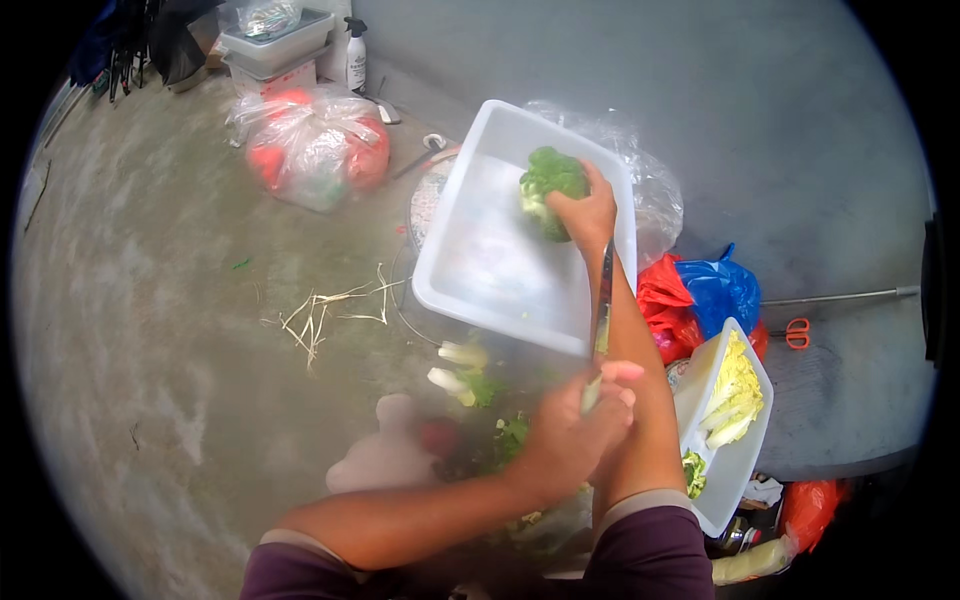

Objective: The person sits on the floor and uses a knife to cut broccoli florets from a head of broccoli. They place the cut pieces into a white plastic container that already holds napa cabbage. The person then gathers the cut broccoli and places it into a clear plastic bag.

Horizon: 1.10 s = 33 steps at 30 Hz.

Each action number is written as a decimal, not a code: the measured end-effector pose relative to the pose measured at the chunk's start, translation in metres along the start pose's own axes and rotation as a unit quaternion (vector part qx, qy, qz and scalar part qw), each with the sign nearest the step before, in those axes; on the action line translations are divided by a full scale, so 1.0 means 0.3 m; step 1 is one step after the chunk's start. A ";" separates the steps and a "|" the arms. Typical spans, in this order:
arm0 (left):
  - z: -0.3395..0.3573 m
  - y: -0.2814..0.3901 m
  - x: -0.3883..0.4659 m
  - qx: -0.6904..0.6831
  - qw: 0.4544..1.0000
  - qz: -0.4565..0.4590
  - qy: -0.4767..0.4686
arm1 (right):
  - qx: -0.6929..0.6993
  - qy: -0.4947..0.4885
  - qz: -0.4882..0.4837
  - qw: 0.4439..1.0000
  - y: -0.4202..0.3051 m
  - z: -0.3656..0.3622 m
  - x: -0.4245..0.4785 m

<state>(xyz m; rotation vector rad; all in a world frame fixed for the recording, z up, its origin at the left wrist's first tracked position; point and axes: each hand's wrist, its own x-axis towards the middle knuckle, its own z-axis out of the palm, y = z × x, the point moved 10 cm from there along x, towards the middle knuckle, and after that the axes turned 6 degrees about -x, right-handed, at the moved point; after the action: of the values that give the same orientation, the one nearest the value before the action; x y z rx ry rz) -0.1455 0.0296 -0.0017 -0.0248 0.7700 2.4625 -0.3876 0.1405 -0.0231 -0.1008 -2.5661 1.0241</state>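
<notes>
My right hand (pixel 592 206) grips a head of broccoli (pixel 553 187) over a white plastic tub (pixel 457 191), thumb on one side and fingers on the other. Nearer my body, my left hand (pixel 589 424) is closed around the pale handle of a knife (pixel 604 300). Its narrow blade points away from me and overlaps my right forearm in the view. Cut pieces with white stalks and green leaves (pixel 461 379) lie below the tub. Leafy greens (pixel 512 439) are partly hidden by my left forearm.
Right of my arm stands a smaller white tub (pixel 756 435) with napa cabbage (pixel 733 397). Red and blue plastic bags (pixel 720 292) and orange-handled scissors (pixel 797 334) lie beyond. A clear bag (pixel 319 150), a spray bottle (pixel 356 60) and dry stalks (pixel 319 307) are to the left.
</notes>
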 end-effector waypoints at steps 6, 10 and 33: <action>-0.044 0.022 0.008 0.083 0.995 0.023 0.054 | 0.525 -0.006 0.117 0.843 0.029 -0.183 -0.159; -0.067 0.094 0.018 0.111 0.982 0.095 0.123 | 0.644 -0.010 0.124 0.755 -0.008 -0.331 -0.325; 0.102 -0.034 0.008 0.336 0.923 0.187 -0.031 | 0.560 0.084 0.013 0.824 -0.063 -0.599 -0.800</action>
<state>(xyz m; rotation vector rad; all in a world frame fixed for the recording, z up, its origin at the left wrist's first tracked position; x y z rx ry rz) -0.1380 0.0542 0.0182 0.4930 1.6775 2.3741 -0.0978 0.1952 0.0334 0.0911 -1.4487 2.2102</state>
